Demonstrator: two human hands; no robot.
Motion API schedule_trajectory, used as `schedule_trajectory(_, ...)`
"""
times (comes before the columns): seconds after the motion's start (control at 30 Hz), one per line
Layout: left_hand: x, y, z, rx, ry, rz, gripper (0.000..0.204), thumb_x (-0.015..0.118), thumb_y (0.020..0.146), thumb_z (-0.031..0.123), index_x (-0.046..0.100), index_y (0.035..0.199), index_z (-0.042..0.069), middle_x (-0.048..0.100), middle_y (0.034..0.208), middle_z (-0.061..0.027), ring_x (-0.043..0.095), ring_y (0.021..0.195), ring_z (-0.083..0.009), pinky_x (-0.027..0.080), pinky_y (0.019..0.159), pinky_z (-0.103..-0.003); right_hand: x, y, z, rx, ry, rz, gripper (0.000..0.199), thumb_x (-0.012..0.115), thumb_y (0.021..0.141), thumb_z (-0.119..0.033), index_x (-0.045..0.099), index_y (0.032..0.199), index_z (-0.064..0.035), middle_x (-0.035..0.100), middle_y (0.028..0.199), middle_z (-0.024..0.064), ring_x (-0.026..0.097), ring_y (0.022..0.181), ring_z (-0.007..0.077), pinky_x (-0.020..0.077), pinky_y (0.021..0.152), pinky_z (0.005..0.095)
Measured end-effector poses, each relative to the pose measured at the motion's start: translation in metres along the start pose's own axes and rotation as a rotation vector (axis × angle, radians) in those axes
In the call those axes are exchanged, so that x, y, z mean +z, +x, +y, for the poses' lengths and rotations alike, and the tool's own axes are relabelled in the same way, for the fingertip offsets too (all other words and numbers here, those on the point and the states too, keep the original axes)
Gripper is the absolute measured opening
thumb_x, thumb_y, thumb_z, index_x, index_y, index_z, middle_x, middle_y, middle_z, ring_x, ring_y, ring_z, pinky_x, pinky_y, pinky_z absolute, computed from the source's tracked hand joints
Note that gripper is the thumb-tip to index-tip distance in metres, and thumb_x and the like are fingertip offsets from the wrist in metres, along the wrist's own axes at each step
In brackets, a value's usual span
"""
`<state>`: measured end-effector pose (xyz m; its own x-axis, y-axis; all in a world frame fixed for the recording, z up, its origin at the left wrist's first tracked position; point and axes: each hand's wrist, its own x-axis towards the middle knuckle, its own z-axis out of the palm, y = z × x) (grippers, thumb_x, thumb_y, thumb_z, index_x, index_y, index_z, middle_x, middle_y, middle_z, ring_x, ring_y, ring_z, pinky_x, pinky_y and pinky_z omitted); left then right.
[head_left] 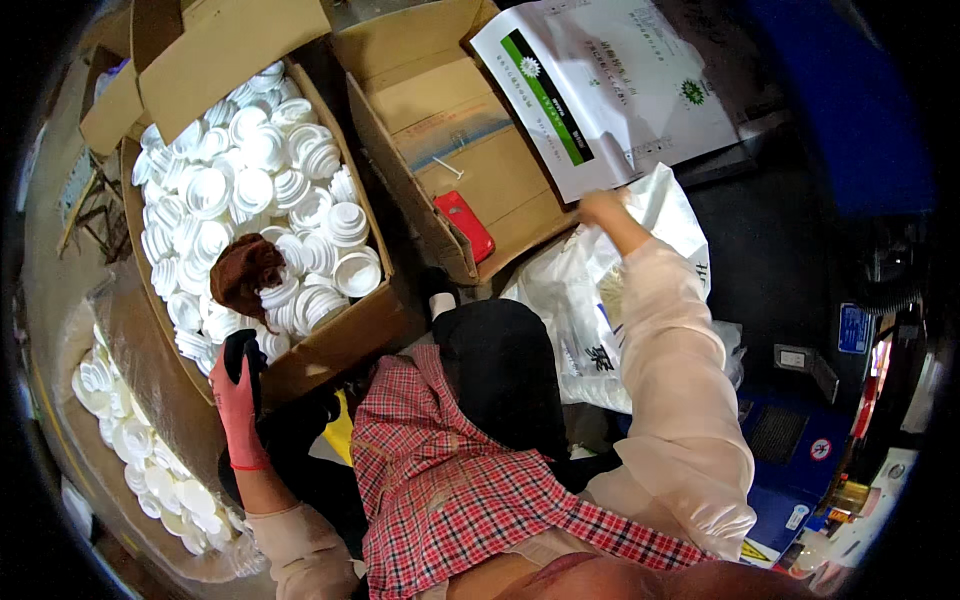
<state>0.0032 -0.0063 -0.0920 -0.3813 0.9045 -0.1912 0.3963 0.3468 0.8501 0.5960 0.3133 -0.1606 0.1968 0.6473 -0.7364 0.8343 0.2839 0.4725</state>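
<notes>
My left hand (240, 395), in a pink glove with dark fingertips, is at the near corner of a cardboard box (345, 335) full of white ribbed plastic caps (255, 190). Its fingers are curled; what they hold, if anything, is hidden. A brown crumpled cloth (247, 275) lies on the caps just beyond it. My bare right hand (606, 208) is closed at the upper edge of a white plastic sack (570, 290), beside a printed white sheet (590, 90). The sack's contents are mostly hidden.
An open cardboard box (410, 105) at the middle back holds a red flat case (465, 226) and a thin white stick (448, 167). More white caps fill a plastic-lined container (150, 465) at the left. Blue machinery (790, 450) stands at the right.
</notes>
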Motion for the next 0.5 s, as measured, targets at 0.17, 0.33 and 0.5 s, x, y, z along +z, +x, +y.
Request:
schedule_trajectory(0.17, 0.008, -0.009, 0.002, 0.017, 0.066, 0.017, 0.024, 0.057, 0.091, 0.008, 0.061, 0.114, -0.001, 0.067, 0.1, -0.013, 0.064, 0.086, -0.019, 0.05, 0.08, -0.03, 0.04, -0.045, 0.035, 0.111, 0.181, 0.054, 0.042, 0.059, 0.086, -0.032, 0.064, 0.118, -0.0059, 0.06, 0.127, 0.0144, 0.055, 0.117, 0.0351, 0.0327, 0.099, 0.0644)
schedule_trajectory(0.33, 0.01, -0.006, 0.032, 0.079, 0.287, 0.123, 0.03, 0.063, 0.087, 0.012, 0.061, 0.115, 0.001, 0.067, 0.102, -0.0189, 0.066, 0.093, -0.0324, 0.05, 0.084, -0.035, 0.017, -0.101, -0.02, -0.18, 0.298, 0.919, 0.023, 0.06, 0.085, -0.022, 0.067, 0.097, -0.0041, 0.065, 0.102, 0.0147, 0.059, 0.104, 0.0341, 0.0429, 0.091, 0.0534)
schedule_trajectory(0.5, 0.001, -0.01, 0.018, 0.126, 0.232, 0.125, 0.023, 0.061, 0.087, 0.012, 0.061, 0.107, 0.001, 0.066, 0.096, -0.02, 0.064, 0.09, -0.0344, 0.049, 0.08, -0.037, -0.051, -0.196, -0.128, -0.717, 0.631, 0.958, 0.018, 0.059, 0.083, -0.011, 0.067, 0.096, -0.0014, 0.066, 0.097, 0.0188, 0.063, 0.088, 0.0368, 0.0518, 0.078, 0.0428)
